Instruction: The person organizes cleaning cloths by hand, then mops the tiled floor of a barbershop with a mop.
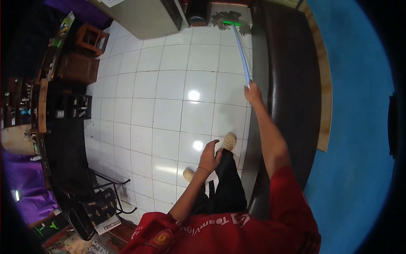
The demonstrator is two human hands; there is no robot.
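My right hand (253,94) is wrapped round the end of a light blue mop handle (242,53), beside the dark couch. The handle runs up to a green mop clamp (231,23), and the grey mop strands (220,19) lie spread on the floor at the top. Nothing is held in my left hand (209,157), which hangs above my legs with its fingers apart. Beige perforated clogs (229,142) are on my feet, on the white tiled floor (169,84).
A long dark padded couch (296,84) runs along the right. Wooden stools (91,40) and a dark shelf (78,106) line the left. A metal-framed chair (103,203) stands at lower left, and a grey cabinet (146,19) at the top.
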